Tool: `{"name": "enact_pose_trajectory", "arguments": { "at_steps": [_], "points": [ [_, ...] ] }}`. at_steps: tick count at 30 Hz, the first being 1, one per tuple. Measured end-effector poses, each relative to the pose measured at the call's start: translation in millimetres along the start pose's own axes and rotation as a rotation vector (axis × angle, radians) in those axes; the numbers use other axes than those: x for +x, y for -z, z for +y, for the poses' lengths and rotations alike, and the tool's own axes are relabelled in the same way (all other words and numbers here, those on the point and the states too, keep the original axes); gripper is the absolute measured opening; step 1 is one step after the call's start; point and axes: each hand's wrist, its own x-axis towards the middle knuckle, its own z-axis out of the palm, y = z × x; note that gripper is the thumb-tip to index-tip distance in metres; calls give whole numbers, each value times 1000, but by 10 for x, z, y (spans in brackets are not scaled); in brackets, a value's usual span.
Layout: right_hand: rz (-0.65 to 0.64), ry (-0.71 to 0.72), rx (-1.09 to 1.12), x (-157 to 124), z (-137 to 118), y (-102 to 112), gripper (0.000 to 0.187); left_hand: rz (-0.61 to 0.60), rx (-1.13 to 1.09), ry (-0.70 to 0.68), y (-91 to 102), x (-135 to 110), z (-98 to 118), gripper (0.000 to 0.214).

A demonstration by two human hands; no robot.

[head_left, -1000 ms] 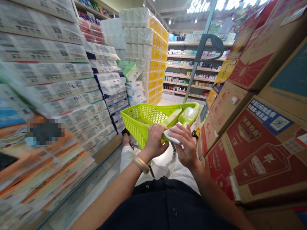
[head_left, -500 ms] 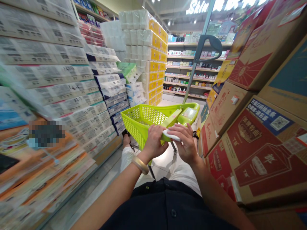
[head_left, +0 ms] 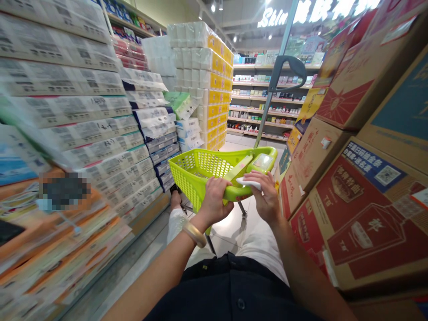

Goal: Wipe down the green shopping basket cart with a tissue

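**A:** On your far left, stacked tissue packs [head_left: 83, 111] ran along the aisle, the near ones blurred. Behind them stood a tower of toilet rolls [head_left: 200, 76] with yellow labels.

**B:** Confirmed. Centre frame was the green basket [head_left: 197, 171] on its wheeled frame, just ahead of your knees. Its grey pull handle [head_left: 287, 71] stood up at a slant from the far end.

**A:** Your left hand [head_left: 214, 198] was closed on the basket's near rim, fingers curled over the top edge. You had a bracelet [head_left: 195, 234] on that wrist.

**B:** Your right hand [head_left: 267, 196] sat just beside it on the same rim. Its fingers lay flat over a white cloth [head_left: 249, 183], pinning it to the rim. So that hand held the cloth, not the basket itself.

**A:** And the cloth's position?

**B:** It was on the rim's near right corner, under your fingertips and touching the plastic.

**A:** Store shelves [head_left: 264, 111] crossed the background. On your far right, cardboard boxes [head_left: 368, 209] with red print were stacked close along your right arm.
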Motion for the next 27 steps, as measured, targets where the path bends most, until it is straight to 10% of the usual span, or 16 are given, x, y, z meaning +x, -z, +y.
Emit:
{"name": "enact_pose_trajectory", "arguments": {
  "at_steps": [27],
  "points": [
    [-3,-8,-84,73,153,-108,23,-52,-62,9,160,162,-273,27]
  ]
}}
